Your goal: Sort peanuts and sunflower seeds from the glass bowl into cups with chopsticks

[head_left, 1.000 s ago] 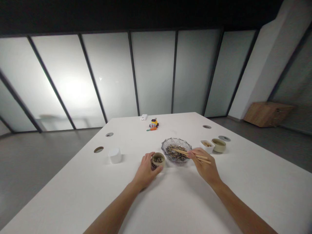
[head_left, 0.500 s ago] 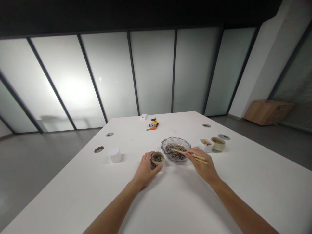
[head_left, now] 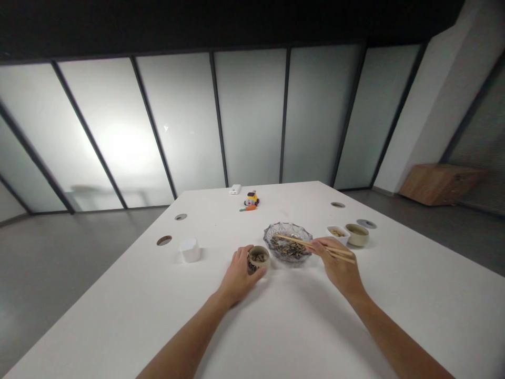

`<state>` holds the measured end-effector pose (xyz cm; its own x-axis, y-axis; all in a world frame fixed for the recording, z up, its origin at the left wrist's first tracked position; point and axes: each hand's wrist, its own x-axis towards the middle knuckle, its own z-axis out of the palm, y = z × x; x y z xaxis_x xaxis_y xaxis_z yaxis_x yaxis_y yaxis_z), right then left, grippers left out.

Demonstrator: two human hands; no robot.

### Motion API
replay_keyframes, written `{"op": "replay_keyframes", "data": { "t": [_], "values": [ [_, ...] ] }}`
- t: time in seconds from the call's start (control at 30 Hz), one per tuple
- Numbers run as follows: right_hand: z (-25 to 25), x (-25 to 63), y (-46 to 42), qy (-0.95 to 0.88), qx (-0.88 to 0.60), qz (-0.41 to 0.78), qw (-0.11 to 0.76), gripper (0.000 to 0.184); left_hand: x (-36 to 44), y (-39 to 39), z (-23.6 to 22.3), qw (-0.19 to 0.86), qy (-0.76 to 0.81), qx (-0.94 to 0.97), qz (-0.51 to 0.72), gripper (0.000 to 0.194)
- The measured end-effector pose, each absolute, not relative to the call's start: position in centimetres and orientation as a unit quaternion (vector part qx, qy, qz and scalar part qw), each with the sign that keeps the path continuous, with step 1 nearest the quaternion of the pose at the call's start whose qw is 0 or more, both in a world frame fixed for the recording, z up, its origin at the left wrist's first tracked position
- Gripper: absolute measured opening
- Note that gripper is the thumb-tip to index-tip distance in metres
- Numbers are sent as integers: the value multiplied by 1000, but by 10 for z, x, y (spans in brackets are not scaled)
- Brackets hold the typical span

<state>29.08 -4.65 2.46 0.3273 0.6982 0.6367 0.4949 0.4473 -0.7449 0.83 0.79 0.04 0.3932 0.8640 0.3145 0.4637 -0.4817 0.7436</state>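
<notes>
My left hand (head_left: 239, 276) is wrapped round a small tan cup (head_left: 259, 258) that holds some dark seeds, standing on the white table (head_left: 276, 326). Just right of it is a cut-glass bowl (head_left: 288, 241) full of dark seeds. My right hand (head_left: 339, 266) grips a pair of wooden chopsticks (head_left: 315, 246), whose tips reach left over the seeds in the glass bowl. Whether the tips hold a seed is too small to tell.
Right of the glass bowl stand a small white square dish (head_left: 337, 233) and a tan cup (head_left: 357, 235). A white cup (head_left: 190, 249) sits to the left. Farther back lie a toy car (head_left: 251, 199), an orange carrot toy (head_left: 247, 208) and a white box (head_left: 235, 189). Round cable holes (head_left: 164, 240) dot the table.
My right hand has drawn a little to the right and the chopstick tips now lie flatter over the glass bowl. My left hand stays on the tan cup.
</notes>
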Motion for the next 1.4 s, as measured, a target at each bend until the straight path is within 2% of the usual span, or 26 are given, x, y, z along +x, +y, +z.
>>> {"op": "replay_keyframes", "data": {
  "t": [0.13, 0.33, 0.43, 0.57, 0.67, 1.17, 1.27, 1.4],
  "values": [
    [23, 294, -40, -508, -454, 203, 703, 39, 9, 7, 2, 283, 424, 786, 349, 58],
    [23, 291, -39, -503, -433, 264, 700, 40, 9, 6, 3, 284, 423, 786, 350, 58],
    [25, 291, -43, -495, -471, 229, 693, 41, 9, 6, 3, 282, 424, 787, 349, 57],
    [28, 291, -48, -552, -550, 80, 622, 42, 9, 7, 2, 280, 421, 789, 347, 55],
    [27, 288, -50, -588, -547, 47, 593, 44, 9, 8, 1, 280, 420, 790, 348, 55],
    [15, 289, -43, -613, -531, 55, 582, 43, 9, 10, -4, 280, 418, 788, 355, 56],
    [14, 291, -42, -585, -537, 89, 601, 42, 9, 10, -3, 281, 416, 789, 354, 55],
    [15, 293, -39, -495, -515, 207, 668, 42, 10, 9, -2, 285, 418, 787, 354, 55]
  ]
}}
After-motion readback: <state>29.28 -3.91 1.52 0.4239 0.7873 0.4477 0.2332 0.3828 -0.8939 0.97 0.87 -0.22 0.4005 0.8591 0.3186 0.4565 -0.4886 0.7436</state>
